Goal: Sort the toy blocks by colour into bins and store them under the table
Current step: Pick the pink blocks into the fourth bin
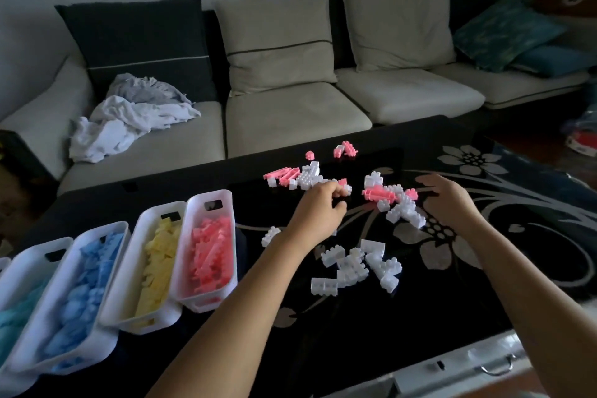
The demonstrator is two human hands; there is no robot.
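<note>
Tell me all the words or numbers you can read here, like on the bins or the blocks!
None: no word, number or sign can be read in this picture.
The white bins show only dark handle holes, no labels.
The blocks are plain.
The red and white thing on the floor, far right, is too blurred to tell.

The tabletop (323, 349) in front of you is glossy black and smooth, printed with matt silver flowers. Your bins (206, 200) are smooth white plastic with a slight sheen. The white blocks (355, 265) and pink blocks (378, 194) are studded plastic. Beyond them the sofa (290, 119) is matt cloth, the crumpled cloths (129, 119) on it soft fabric.
</note>
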